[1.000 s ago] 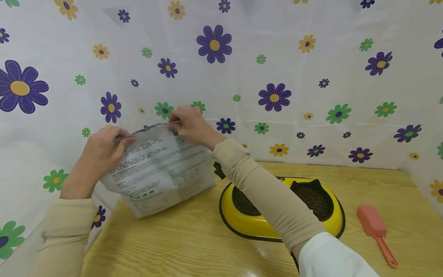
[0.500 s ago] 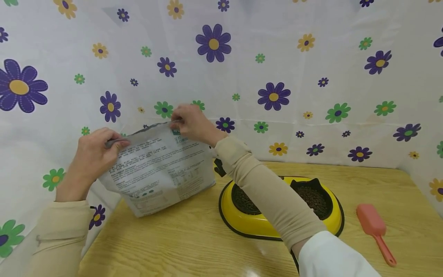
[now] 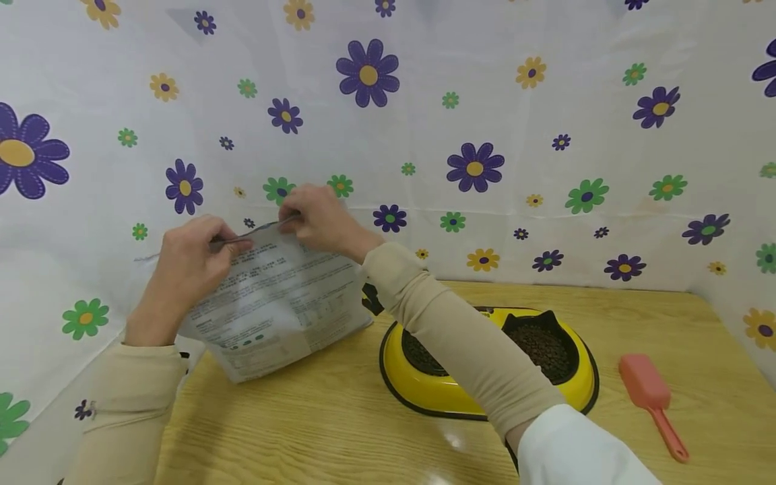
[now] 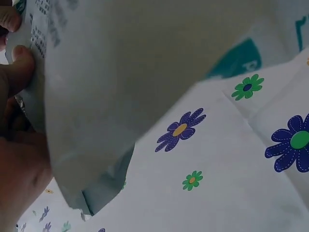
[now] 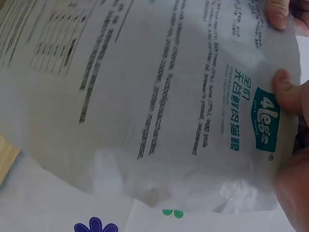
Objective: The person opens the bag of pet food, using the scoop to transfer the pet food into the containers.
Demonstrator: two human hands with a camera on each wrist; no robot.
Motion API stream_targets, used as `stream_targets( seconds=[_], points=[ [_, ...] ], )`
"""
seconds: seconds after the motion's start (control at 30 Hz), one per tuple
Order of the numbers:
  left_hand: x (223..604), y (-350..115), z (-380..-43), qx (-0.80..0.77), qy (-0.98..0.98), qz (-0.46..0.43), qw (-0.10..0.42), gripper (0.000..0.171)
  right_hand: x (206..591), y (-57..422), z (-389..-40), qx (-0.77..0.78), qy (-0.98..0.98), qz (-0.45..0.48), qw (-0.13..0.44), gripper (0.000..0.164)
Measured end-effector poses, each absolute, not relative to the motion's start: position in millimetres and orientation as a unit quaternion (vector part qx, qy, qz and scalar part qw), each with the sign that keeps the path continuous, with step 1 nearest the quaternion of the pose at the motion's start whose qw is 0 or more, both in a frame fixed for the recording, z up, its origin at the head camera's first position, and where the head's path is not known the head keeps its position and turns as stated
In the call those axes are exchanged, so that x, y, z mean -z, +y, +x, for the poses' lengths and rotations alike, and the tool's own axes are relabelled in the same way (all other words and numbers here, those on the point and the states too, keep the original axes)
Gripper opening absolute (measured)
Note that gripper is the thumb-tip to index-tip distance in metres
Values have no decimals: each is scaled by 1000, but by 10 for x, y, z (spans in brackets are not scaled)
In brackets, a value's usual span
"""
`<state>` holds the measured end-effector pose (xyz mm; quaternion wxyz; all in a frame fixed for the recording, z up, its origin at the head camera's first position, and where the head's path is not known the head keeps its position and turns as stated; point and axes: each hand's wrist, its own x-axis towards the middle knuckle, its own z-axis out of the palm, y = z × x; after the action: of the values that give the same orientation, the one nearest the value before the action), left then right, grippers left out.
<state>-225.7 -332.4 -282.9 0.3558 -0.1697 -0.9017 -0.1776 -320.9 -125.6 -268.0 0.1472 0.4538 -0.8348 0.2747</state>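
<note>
A whitish pet food bag (image 3: 281,303) stands tilted on the table, printed with rows of small text. Its "4legs" logo shows in the right wrist view, on the bag's face (image 5: 159,96). Both hands pinch its top edge, thumbs on the near side. My left hand (image 3: 190,269) grips left of the middle, and the bag's top left corner sticks out beyond it. My right hand (image 3: 321,219) holds the edge farther right. The edge between them is pressed nearly flat. In the left wrist view the bag's far side (image 4: 111,82) hides much of the left fingers.
Beneath my right forearm sits a yellow double pet bowl (image 3: 418,401), brown kibble in both black cups. A pink scoop (image 3: 645,384) lies on the wooden table (image 3: 339,431) to the right. A flower-patterned sheet (image 3: 424,121) hangs close behind the bag.
My left hand first shifted slightly left, then slid right along the bag's top edge, uncovering the corner. The right hand still pinches the edge. The head view has turned slightly.
</note>
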Motion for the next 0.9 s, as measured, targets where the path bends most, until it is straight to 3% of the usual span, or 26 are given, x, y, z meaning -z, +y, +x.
stream_targets(
  seconds=[0.2, 0.5, 0.7, 0.9],
  points=[
    [2822, -3236, -2254, 184, -917, -152, 320, 18, 2676, -1320, -3166, -243, -850, 444, 146, 20],
    [2813, -3100, -2368, 162, -905, -165, 357, 8, 2737, -1415, -3111, -256, -842, 440, 179, 16],
    [2783, -3278, -2276, 137, -929, -127, 320, 25, 2770, -1308, -3195, -265, -833, 450, 183, 21],
    [2815, -3563, -2173, 67, -919, -133, 364, 40, 2785, -1230, -3246, -303, -807, 467, 197, 16]
  ],
)
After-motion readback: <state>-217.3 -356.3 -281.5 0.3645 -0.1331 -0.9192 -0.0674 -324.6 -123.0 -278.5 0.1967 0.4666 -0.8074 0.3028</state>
